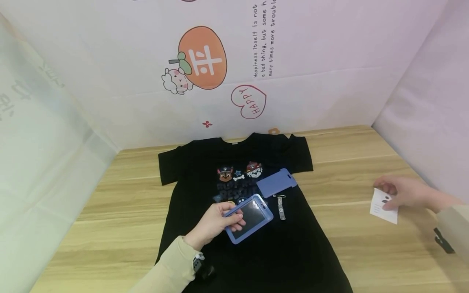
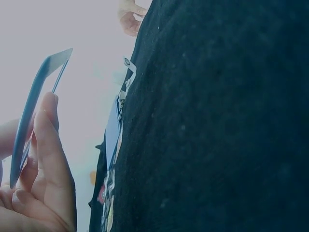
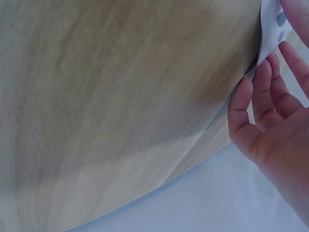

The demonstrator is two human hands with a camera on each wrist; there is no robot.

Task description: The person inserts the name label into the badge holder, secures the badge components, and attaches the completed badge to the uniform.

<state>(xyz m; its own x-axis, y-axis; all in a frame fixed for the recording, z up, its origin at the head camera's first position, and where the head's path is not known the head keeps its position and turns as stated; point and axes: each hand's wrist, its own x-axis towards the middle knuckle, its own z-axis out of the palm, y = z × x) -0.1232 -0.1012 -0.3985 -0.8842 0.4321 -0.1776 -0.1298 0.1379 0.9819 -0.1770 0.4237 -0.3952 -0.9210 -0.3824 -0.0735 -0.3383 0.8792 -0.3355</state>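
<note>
In the head view my left hand (image 1: 220, 221) grips a blue card-holder frame (image 1: 266, 215) with a dark clear window, tilted above a black T-shirt (image 1: 205, 248). The left wrist view shows the card holder (image 2: 30, 111) edge-on, between the thumb and fingers. Far to the right, my right hand (image 1: 406, 191) pinches a small white printed card (image 1: 379, 206) at the table, thumb on top. In the right wrist view, fingertips lie at the edge of the card (image 3: 270, 31), most of which is out of frame.
A blue cover plate (image 1: 276, 183) lies on the shirt's right side, with a clear strap with a metal clip (image 1: 281, 207) just below it. The wooden table (image 1: 110, 211) meets white printed cloth walls (image 1: 311, 73) at the back and both sides.
</note>
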